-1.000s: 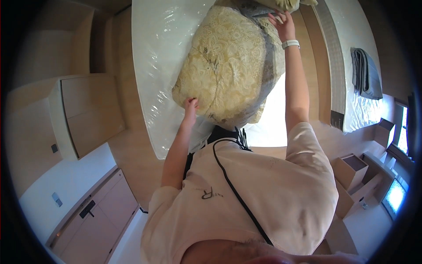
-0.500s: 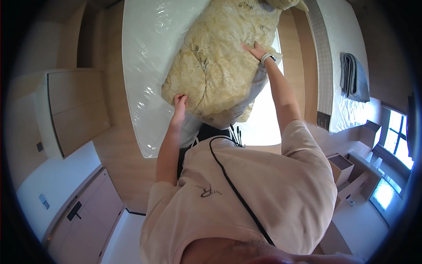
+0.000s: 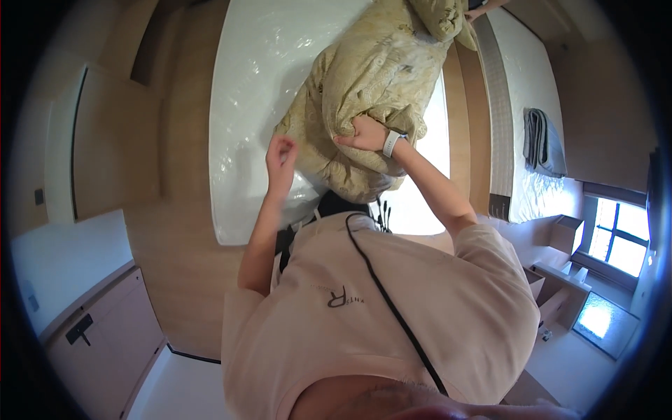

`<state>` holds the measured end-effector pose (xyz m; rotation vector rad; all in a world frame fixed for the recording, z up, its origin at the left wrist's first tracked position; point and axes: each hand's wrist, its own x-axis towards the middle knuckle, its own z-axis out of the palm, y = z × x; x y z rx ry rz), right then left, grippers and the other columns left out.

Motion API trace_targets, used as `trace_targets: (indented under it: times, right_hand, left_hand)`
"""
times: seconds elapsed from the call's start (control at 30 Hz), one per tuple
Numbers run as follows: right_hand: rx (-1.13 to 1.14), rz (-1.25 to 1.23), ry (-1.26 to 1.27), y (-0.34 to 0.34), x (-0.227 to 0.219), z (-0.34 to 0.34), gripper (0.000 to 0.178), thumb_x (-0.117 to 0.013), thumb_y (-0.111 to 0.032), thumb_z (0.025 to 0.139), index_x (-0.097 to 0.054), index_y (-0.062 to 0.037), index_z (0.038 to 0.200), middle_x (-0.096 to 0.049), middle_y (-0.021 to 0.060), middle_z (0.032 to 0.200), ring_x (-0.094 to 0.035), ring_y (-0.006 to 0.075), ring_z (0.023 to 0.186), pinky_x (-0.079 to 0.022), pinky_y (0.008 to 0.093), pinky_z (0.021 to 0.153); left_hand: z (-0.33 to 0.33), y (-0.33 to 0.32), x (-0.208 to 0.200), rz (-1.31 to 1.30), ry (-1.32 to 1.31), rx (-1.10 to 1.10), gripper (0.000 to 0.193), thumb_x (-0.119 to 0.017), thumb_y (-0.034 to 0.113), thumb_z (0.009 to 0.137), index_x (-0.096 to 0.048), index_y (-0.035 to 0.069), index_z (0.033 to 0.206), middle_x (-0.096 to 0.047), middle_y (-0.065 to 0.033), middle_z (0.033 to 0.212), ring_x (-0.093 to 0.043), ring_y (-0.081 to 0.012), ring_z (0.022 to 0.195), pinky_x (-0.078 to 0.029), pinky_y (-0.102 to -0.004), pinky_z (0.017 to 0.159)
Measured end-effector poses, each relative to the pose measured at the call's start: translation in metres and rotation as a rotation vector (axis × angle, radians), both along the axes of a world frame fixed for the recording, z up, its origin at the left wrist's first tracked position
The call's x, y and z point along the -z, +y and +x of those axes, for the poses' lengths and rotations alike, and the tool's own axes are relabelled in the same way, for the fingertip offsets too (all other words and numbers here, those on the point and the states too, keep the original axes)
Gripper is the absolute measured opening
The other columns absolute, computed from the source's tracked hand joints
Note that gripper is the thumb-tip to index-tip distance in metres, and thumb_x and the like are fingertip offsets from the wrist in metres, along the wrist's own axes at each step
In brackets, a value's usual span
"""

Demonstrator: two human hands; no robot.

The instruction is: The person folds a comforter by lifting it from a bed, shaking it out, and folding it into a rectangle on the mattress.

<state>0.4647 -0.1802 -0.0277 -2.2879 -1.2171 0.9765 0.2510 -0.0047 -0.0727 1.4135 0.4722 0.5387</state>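
Observation:
A gold patterned quilt (image 3: 381,77) lies bunched on a white mattress (image 3: 255,77) wrapped in clear plastic. My right hand (image 3: 367,134), with a pale watch band at its wrist, grips a gathered fold of the quilt near its middle, and creases run out from the fingers. At the quilt's left edge is my left hand (image 3: 281,152), slightly smeared, its fingers curled inward. Whether the quilt's edge is caught in those fingers is hidden. The near end of the quilt hangs toward my waist.
Another person's hand (image 3: 477,12) touches the quilt's far right end. To the right stands a second plastic-wrapped mattress (image 3: 521,84) carrying a folded grey cloth (image 3: 542,142). A wooden cabinet (image 3: 115,143) is at the left. A black cable (image 3: 392,301) runs down my shirt.
My right hand has moved from the quilt's right side toward its middle, nearer me, and closed on the fabric. The quilt is more bunched, and its left edge has shifted right. Another person's hand has appeared.

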Motion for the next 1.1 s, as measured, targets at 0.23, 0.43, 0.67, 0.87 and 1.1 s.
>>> trace_targets:
  times: [0.23, 0.43, 0.67, 0.87, 1.1]
  right_hand:
    - [-0.282, 0.481, 0.072, 0.035, -0.043, -0.267, 0.048, -0.068, -0.048, 0.081, -0.067, 0.0005, 0.081, -0.064, 0.0195, 0.072, -0.063, 0.0345, 0.066, -0.052, 0.0413, 0.064]
    - [-0.72, 0.481, -0.218, 0.058, -0.031, -0.442, 0.033, -0.071, -0.035, 0.074, -0.072, -0.005, 0.087, -0.069, 0.0185, 0.081, -0.067, 0.035, 0.075, -0.054, 0.0434, 0.07]
    - [-0.67, 0.029, -0.313, 0.022, -0.033, -0.514, 0.017, -0.067, -0.022, 0.07, -0.069, -0.0058, 0.074, -0.069, 0.0145, 0.071, -0.068, 0.0342, 0.071, -0.055, 0.0441, 0.065]
    - [-0.404, 0.004, -0.192, -0.015, 0.009, -0.537, 0.035, -0.066, -0.019, 0.079, -0.067, -0.001, 0.109, -0.071, 0.0167, 0.104, -0.066, 0.0348, 0.099, -0.052, 0.0417, 0.087]
    - [-0.149, -0.047, -0.051, -0.086, 0.017, -0.547, 0.043, -0.071, -0.028, 0.08, -0.067, -0.0004, 0.112, -0.068, 0.0209, 0.111, -0.063, 0.0343, 0.109, -0.051, 0.0416, 0.093]
  left_hand:
    - [-0.086, -0.022, -0.136, 0.379, -0.117, 0.41, 0.028, -0.074, 0.014, 0.081, -0.06, 0.005, 0.104, -0.063, -0.0083, 0.092, -0.062, -0.0203, 0.084, -0.05, -0.0299, 0.079]
    - [-0.202, -0.011, -0.084, 0.706, 0.109, 0.831, 0.057, -0.08, 0.033, 0.077, -0.056, 0.006, 0.122, -0.056, -0.0176, 0.124, -0.055, -0.0295, 0.115, -0.046, -0.036, 0.096]
    - [-0.325, 0.014, -0.027, -0.378, 0.278, 0.676, 0.075, -0.067, 0.053, 0.088, -0.046, 0.0, 0.138, -0.058, -0.0141, 0.125, -0.055, -0.0244, 0.113, -0.043, -0.0352, 0.098]
    - [-0.32, -0.059, -0.005, 0.459, 0.487, 0.912, 0.1, -0.074, 0.06, 0.074, -0.041, -0.008, 0.139, -0.058, -0.0292, 0.127, -0.061, -0.0343, 0.113, -0.048, -0.0378, 0.096]
    - [-0.292, -0.149, 0.045, 0.712, 0.919, 1.051, 0.051, -0.078, 0.031, 0.062, -0.067, -0.01, 0.091, -0.071, -0.0232, 0.085, -0.069, -0.0314, 0.08, -0.056, -0.0419, 0.07]
